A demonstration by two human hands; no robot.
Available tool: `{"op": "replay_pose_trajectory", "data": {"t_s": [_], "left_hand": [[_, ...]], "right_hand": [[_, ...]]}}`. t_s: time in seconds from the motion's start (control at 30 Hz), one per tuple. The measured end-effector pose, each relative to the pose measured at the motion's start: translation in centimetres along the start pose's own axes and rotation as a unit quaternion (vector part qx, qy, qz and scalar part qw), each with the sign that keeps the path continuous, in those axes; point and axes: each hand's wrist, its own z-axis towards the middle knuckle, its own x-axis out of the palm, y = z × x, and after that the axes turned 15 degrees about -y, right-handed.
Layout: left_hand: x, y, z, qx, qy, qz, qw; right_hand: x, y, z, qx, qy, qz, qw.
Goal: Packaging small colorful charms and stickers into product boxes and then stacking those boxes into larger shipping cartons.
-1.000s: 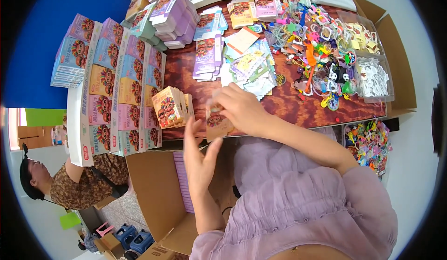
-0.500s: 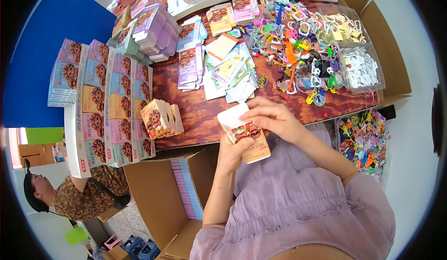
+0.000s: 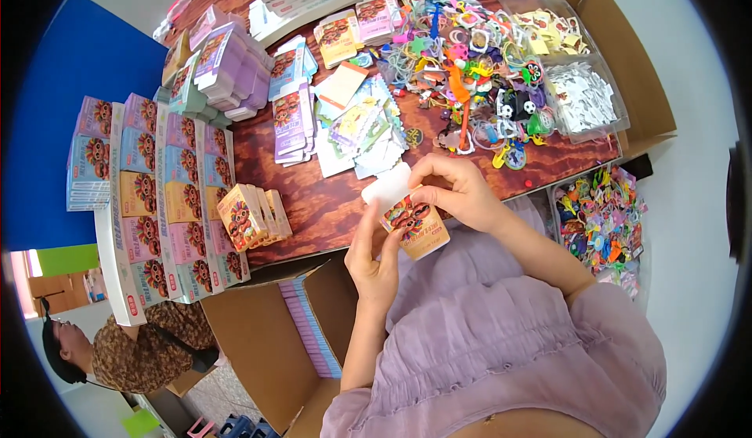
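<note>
A small yellow cardboard box (image 3: 424, 237) with a colourful character printed on its front is held over my lap, near the table's edge. Its white top flap (image 3: 389, 188) stands up, raised. My left hand (image 3: 371, 264) grips the box along its left side, thumb at the front and a finger up by the flap. At the upper right of the box, my right hand (image 3: 464, 191) pinches the edge beside the flap with thumb and forefinger. Left of my hands, several similar yellow boxes (image 3: 249, 217) stand together on the table.
Display trays of boxes (image 3: 184, 195) stand on the left, with a person (image 3: 149, 344) beyond. Loose cards (image 3: 363, 128), a pile of small trinkets (image 3: 478, 85) and a tub of white packets (image 3: 583, 97) cover the table. An open carton (image 3: 258, 344) sits below its edge.
My left thumb has moved off the box's printed front toward its left edge, and its fingers have straightened upward. The right hand stays at the flap. The whole view has shifted slightly.
</note>
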Motion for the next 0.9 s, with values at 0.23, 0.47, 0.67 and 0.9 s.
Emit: {"op": "replay_pose_trajectory", "data": {"t_s": [0.23, 0.47, 0.67, 0.9], "left_hand": [[-0.5, -0.8, 0.6, -0.06, 0.045, -0.056, 0.996], [-0.4, -1.0, 0.5, -0.076, 0.069, -0.042, 0.994], [-0.2, -1.3, 0.7, -0.111, 0.105, -0.02, 0.988], [0.0, -1.3, 0.7, -0.153, 0.101, -0.067, 0.981]], "right_hand": [[0.3, 1.6, -0.3, -0.013, 0.0, -0.01, 1.0], [-0.9, 0.3, -0.3, -0.088, 0.053, -0.096, 0.99], [-0.7, 0.0, -0.7, 0.06, -0.034, -0.064, 0.996], [-2.6, 1.3, 0.2, -0.019, 0.09, -0.174, 0.98]]}}
